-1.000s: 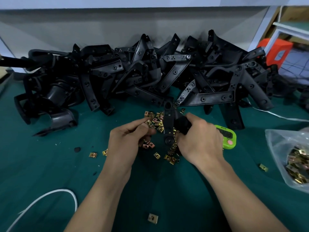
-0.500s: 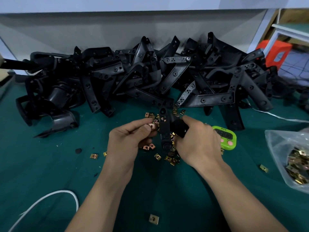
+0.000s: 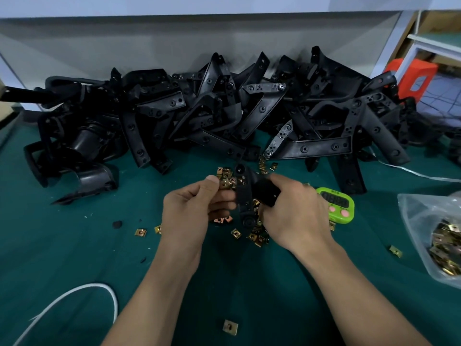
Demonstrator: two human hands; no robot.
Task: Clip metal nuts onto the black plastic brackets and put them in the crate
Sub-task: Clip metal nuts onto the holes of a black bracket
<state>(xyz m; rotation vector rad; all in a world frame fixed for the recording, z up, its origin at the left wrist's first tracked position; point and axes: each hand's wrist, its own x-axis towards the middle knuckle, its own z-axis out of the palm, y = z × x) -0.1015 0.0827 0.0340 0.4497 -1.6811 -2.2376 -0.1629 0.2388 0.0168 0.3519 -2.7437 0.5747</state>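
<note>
My right hand (image 3: 293, 216) grips a black plastic bracket (image 3: 244, 196) that stands nearly upright above the green table. My left hand (image 3: 192, 211) pinches a brass-coloured metal nut (image 3: 225, 183) between thumb and forefinger, right against the bracket's left edge. Several loose nuts (image 3: 257, 239) lie scattered on the cloth under and around both hands. A big heap of black brackets (image 3: 224, 116) stretches along the back of the table. No crate is in view.
A green timer (image 3: 336, 204) sits just right of my right hand. A clear bag of nuts (image 3: 439, 236) lies at the right edge. A white cable (image 3: 74, 293) loops at the lower left. One stray nut (image 3: 230, 327) lies near the front.
Both hands rose slightly with the bracket. My left hand brought the nut from beside the loose pile up against the bracket's left edge.
</note>
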